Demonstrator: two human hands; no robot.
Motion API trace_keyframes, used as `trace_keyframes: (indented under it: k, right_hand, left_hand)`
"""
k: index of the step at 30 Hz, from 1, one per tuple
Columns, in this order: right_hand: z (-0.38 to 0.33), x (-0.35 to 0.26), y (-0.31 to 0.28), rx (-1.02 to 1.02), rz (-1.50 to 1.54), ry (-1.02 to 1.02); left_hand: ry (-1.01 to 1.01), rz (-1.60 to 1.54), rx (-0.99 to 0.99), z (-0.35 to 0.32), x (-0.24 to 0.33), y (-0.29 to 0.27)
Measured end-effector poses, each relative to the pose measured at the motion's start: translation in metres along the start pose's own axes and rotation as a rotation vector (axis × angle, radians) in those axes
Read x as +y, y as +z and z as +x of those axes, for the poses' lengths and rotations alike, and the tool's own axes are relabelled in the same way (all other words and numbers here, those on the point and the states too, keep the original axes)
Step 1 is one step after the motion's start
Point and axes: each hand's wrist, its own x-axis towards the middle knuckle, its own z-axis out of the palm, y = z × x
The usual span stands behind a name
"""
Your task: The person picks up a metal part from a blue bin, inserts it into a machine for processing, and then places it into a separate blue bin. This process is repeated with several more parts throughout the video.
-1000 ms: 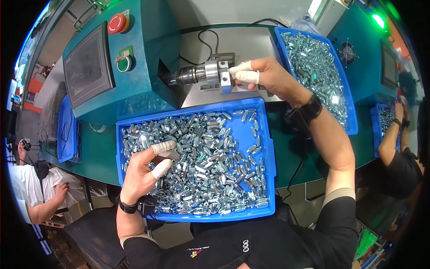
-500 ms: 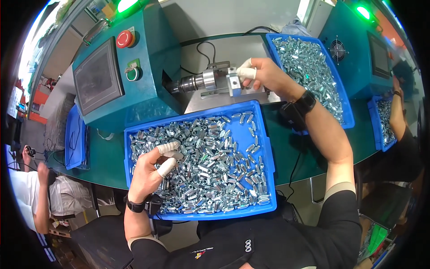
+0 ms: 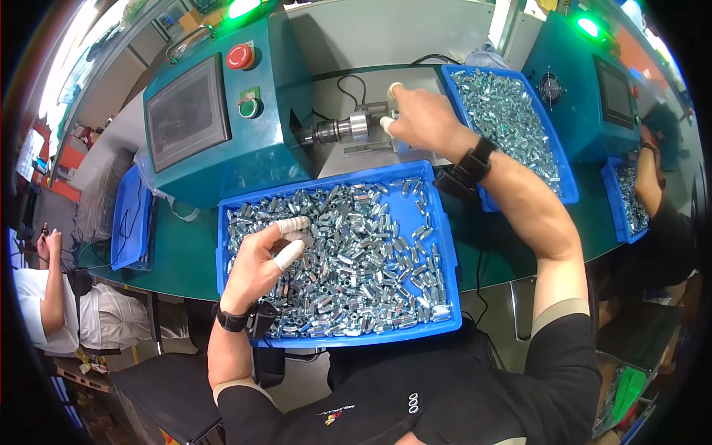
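Note:
My left hand (image 3: 259, 265) hovers over the left part of a blue tray (image 3: 348, 341) heaped with shiny hexagonal metal sleeves (image 3: 348, 259). Its thumb and fingers, in white finger cots, curl together; whatever lies between the tips is too small to make out. My right hand (image 3: 426, 119) reaches to the machine's fixture block (image 3: 403, 141), which it largely covers. Its cotted thumb and index finger are spread apart at the block, with no loose part visible between them. Left of them, a round metal chuck (image 3: 356, 127) juts from the teal machine (image 3: 259, 159).
The machine carries a screen (image 3: 188, 111), a red stop button (image 3: 240, 57) and a green button (image 3: 248, 108). Another filled blue tray (image 3: 567, 182) stands at the right, before a second teal machine (image 3: 575, 96). Co-workers sit at both sides.
My right hand's index finger and thumb have spread apart at the fixture, and the hand now covers more of the block. My left hand's curled fingers remain over the tray. The whole view has shifted slightly.

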Motion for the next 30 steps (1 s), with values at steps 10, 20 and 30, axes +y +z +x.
trace_keyframes:
  k: [10,20,30]
  right_hand:
    - [-0.049,0.078,-0.038,0.111,-0.075,0.089]
    - [-0.104,0.046,-0.052,-0.127,0.280,-0.114]
    - [-0.116,-0.021,0.013,-0.343,-0.454,-0.559]
  left_hand:
    - [0.038,-0.049,0.018,-0.007,0.000,-0.007]
    - [0.080,0.021,-0.041,-0.011,0.005,-0.002]
    - [0.076,0.001,-0.021,-0.007,0.010,0.004]
